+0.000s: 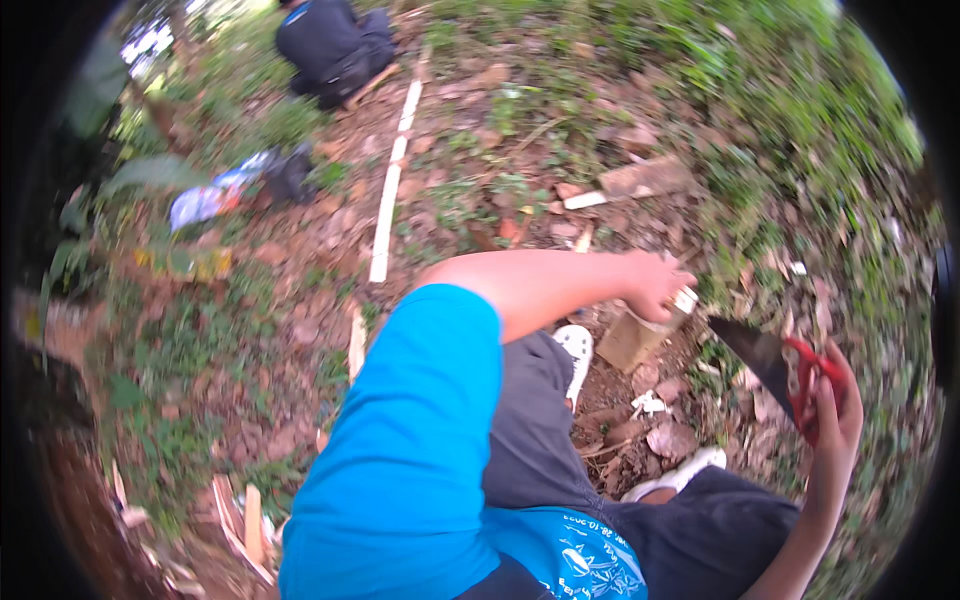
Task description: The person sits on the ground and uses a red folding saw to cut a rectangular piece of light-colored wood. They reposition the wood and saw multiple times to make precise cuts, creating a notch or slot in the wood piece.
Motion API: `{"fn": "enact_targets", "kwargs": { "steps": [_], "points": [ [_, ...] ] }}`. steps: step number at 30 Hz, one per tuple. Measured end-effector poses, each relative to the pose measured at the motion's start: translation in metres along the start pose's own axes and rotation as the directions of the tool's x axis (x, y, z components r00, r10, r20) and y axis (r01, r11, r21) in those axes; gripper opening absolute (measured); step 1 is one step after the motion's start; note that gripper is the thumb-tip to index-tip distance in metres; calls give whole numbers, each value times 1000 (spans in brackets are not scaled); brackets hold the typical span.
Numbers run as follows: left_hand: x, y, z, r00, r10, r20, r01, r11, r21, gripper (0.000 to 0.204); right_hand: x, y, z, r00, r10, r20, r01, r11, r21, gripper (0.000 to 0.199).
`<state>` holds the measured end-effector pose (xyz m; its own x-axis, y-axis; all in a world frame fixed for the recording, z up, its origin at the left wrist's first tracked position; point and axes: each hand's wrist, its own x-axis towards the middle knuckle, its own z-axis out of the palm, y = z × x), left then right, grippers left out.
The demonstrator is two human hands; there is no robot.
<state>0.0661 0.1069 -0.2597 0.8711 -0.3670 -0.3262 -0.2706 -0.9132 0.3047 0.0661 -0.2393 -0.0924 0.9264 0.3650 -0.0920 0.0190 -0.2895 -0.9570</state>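
My left hand (pixel 657 287) reaches across to the right, its fingers closed on a short pale wood piece (pixel 686 299). That piece sits at the top of a tan block (pixel 632 343) on the soil, between my feet and the grass. Off to the right, my right hand (pixel 838 400) grips the red handle of a hand saw (pixel 752 352). The saw's dark blade points up and left toward the block, apart from the wood. Part of the wood piece is hidden by my left fingers.
A long pale wood strip (pixel 396 180) lies on the leafy ground. Beyond it a person in dark clothes (pixel 335 45) sits low. Another block (pixel 645 178) lies farther off, a white-ended piece beside it. Wood offcuts (pixel 253 520) are at lower left, a colourful plastic bag (pixel 220 190) at upper left.
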Motion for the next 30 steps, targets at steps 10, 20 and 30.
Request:
{"fn": "enact_targets", "kwargs": {
  "steps": [10,20,30],
  "points": [
    [14,9,32,934,-335,-128,300,926,-231,99,4,5,-12,999,14,52,-11,998,-59,42],
    [4,16,-43,999,41,11,-42,991,125,73,7,5,-4,995,29,98,-24,998,-49,38],
    [20,8,10,837,105,537,-223,962,160,68,-7,-2,10,991,66,113,-54,993,-109,43]
  ]
}}
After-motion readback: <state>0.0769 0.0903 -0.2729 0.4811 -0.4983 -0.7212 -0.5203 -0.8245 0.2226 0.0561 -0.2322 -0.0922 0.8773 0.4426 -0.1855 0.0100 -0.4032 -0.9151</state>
